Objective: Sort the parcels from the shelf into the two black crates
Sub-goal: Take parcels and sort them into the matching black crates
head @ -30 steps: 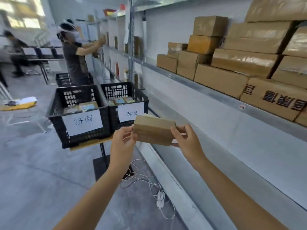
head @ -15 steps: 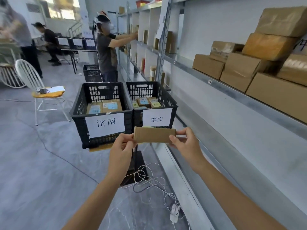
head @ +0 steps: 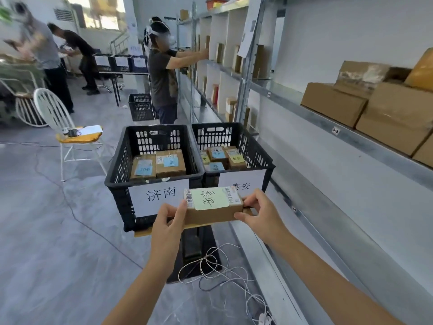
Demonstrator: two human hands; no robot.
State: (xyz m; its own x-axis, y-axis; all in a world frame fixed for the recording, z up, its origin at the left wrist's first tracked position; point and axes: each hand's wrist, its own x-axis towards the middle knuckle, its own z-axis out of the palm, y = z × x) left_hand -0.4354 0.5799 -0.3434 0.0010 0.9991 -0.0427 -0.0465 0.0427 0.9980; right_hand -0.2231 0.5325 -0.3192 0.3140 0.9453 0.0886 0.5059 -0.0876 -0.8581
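A small cardboard parcel (head: 214,213) with a pale green handwritten note and a barcode label on top is held level in front of the two black crates. My left hand (head: 169,222) grips its left end and my right hand (head: 259,213) grips its right end. The left crate (head: 117,181) carries a white paper sign and holds two parcels with blue notes. The right crate (head: 262,158) has its own white sign, partly hidden by the parcel, and holds several small parcels. More brown parcels (head: 386,113) sit on the metal shelf (head: 351,134) at the right.
The crates rest on a stand with a dark base (head: 196,249) and loose white cables (head: 225,273) on the floor. A white chair (head: 63,127) stands at the left. A person (head: 164,71) reaches into the shelving behind the crates; two more people are at the far left.
The view has turned left and closer to the crates. I have tipped the parcel so its labelled top faces up, and it now sits in front of the crate signs.
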